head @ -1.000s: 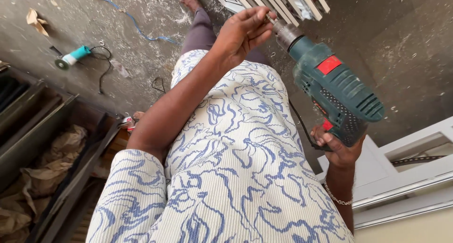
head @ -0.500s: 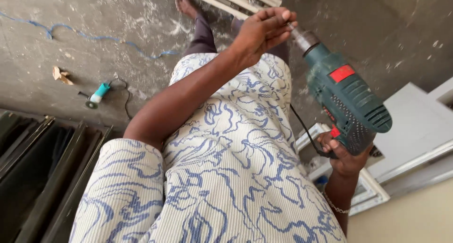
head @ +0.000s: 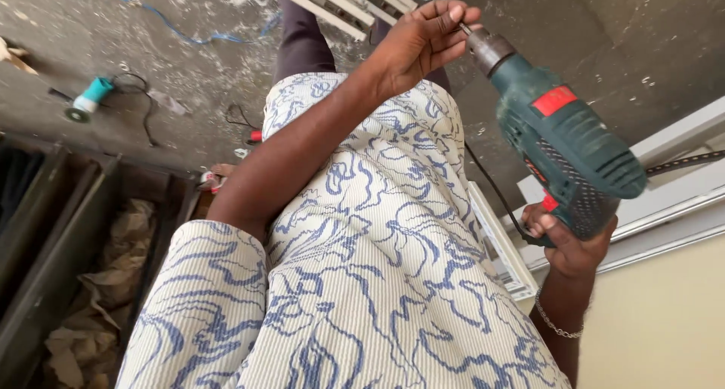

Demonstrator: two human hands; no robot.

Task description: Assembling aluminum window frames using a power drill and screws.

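Teal-green corded drill (head: 563,151), rigid and judged fairly heavy, sits gripped at its handle by the right hand (head: 568,238) while left hand (head: 415,45) fingertips pinch the chuck (head: 487,47).

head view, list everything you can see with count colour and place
corded power drill: 1, dark green body with a red label and grey metal chuck, upper right, pointing up and left
small angle grinder: 1, teal with a black cord, on the grey concrete floor at upper left
thin blue cable: 1, blue, lying across the floor at top
white slatted metal frame: 1, white, top centre on the floor
white framed panels: several, white, right edge
crumpled paper: some, brown, in the dark trough at lower left
left hand: 1, fingertips at the drill's chuck
right hand: 1, gripping the drill's handle, chain bracelet on the wrist
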